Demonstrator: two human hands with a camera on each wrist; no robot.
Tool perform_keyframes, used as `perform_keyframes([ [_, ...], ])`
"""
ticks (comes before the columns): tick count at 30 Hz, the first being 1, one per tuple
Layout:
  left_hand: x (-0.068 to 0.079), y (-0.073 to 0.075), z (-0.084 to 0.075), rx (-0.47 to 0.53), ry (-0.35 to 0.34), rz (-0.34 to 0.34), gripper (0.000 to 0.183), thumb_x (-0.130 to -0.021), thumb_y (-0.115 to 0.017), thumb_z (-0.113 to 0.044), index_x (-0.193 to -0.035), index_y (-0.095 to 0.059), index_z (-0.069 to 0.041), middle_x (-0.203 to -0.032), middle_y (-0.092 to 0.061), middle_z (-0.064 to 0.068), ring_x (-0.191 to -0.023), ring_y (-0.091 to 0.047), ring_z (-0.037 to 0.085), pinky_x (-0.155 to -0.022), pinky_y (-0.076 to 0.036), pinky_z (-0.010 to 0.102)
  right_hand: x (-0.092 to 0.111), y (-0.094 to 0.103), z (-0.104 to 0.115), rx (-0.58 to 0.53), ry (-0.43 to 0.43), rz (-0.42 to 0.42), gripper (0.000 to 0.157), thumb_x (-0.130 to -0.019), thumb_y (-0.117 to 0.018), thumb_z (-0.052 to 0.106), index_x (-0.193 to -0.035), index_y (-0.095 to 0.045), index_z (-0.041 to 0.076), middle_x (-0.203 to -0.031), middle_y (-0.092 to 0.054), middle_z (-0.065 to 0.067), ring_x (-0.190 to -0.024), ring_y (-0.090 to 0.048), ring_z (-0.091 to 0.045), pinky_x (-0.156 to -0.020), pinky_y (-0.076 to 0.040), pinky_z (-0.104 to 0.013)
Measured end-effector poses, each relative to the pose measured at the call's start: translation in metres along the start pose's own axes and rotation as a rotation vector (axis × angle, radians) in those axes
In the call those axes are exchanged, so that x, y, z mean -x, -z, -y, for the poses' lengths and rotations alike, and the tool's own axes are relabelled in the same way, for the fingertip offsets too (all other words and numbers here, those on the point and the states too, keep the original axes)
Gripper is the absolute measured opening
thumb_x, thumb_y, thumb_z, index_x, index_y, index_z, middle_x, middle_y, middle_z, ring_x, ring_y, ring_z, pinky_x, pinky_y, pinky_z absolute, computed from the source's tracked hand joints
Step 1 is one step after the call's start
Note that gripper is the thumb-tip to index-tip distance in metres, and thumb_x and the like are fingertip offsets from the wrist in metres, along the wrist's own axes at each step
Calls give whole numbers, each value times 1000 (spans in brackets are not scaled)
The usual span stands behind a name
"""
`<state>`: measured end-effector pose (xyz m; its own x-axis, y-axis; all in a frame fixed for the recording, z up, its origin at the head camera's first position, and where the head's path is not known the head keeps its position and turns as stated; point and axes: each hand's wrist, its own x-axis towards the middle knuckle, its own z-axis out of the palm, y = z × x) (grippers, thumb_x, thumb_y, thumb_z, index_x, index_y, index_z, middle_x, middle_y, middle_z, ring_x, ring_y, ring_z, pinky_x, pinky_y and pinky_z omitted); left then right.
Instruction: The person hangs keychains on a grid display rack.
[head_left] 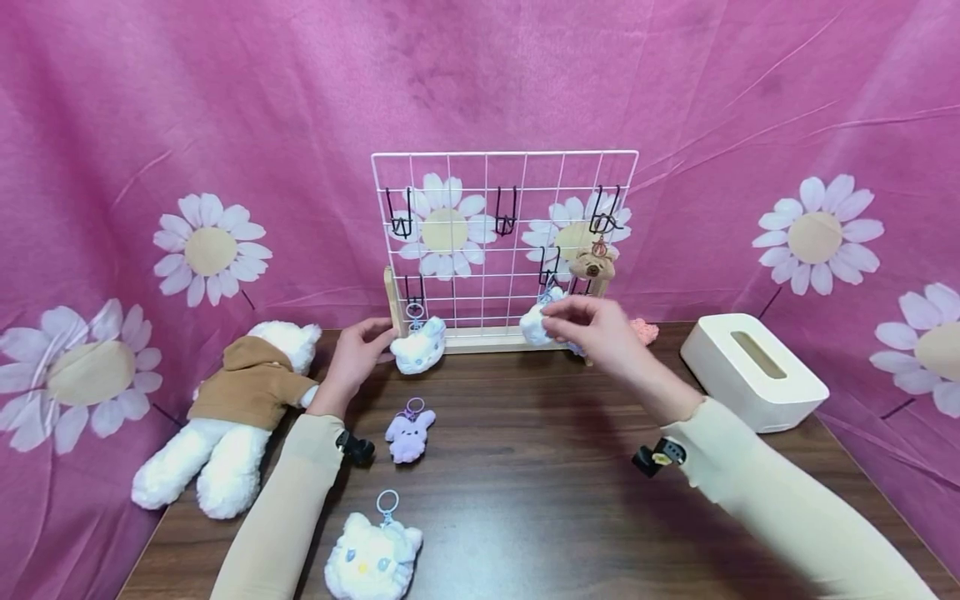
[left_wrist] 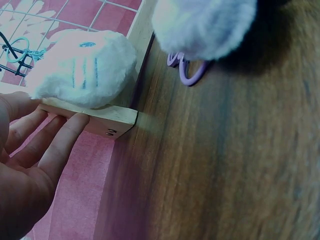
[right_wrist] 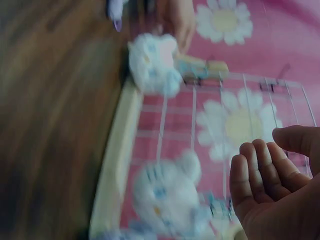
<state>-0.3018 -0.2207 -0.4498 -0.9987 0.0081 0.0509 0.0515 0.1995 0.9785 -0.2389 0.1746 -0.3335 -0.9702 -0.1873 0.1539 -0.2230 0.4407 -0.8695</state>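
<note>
A white wire grid rack (head_left: 506,153) with wooden feet and black hooks stands at the back of the table. My left hand (head_left: 352,358) rests straight fingertips against the wooden foot (left_wrist: 117,116) at its left end. Beside those fingers, a white plush cat keychain (head_left: 420,346) hangs from a lower hook. At the lower right hangs another white plush keychain (head_left: 534,325), overlapped by my right hand (head_left: 600,329) in the head view. The right wrist view shows that hand's fingers loosely bent, with nothing in them and apart from the plush (right_wrist: 167,197).
A brown plush keychain (head_left: 594,265) hangs at the upper right. On the table lie a purple plush keychain (head_left: 408,437) and a white cat plush keychain (head_left: 371,558). A white bear in a brown hoodie (head_left: 240,379) lies left; a tissue box (head_left: 750,375) stands right.
</note>
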Motion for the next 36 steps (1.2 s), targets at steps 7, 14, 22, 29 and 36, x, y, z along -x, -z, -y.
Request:
perform_keyframes([
  [7, 2, 0, 3, -6, 7, 0, 42, -114, -67, -16, -149, -65, 7, -147, -66, 31, -104, -74, 7, -93, -74, 31, 3, -52, -5, 21, 66, 98, 24, -103, -82, 16, -122, -83, 2, -119, -83, -17, -95, -67, -6, -81, -60, -15],
  [14, 0, 1, 3, -16, 1, -2, 43, -114, -68, -19, -150, -66, 5, -149, -66, 30, -107, -74, 11, -98, -73, 36, 8, -94, -4, 13, 55, 195, 18, -102, -82, 17, -117, -84, 7, -110, -83, -8, -97, -71, -10, -89, -62, -21],
  [22, -2, -1, 1, -9, -2, 7, 43, -114, -68, -18, -150, -65, 5, -151, -65, 30, -111, -74, 14, -93, -74, 30, 31, -137, -4, -70, 22, 369, 20, -101, -83, 17, -119, -84, 8, -103, -83, -3, -95, -71, -11, -84, -61, -20],
  [29, -1, 0, -1, -6, 1, -7, 41, -114, -68, -16, -149, -66, 6, -147, -67, 30, -106, -73, 10, -92, -74, 30, 49, -170, -2, -91, 39, 495, 17, -101, -83, 13, -116, -84, 5, -98, -82, -2, -87, -68, -6, -76, -58, -15],
  [36, 0, 1, -1, -16, -2, -4, 41, -114, -67, -16, -149, -66, 6, -148, -67, 30, -105, -74, 10, -96, -74, 36, 65, -197, 2, -46, 69, 570, 15, -98, -85, 10, -112, -84, 4, -94, -83, -2, -81, -67, 5, -77, -59, -10],
])
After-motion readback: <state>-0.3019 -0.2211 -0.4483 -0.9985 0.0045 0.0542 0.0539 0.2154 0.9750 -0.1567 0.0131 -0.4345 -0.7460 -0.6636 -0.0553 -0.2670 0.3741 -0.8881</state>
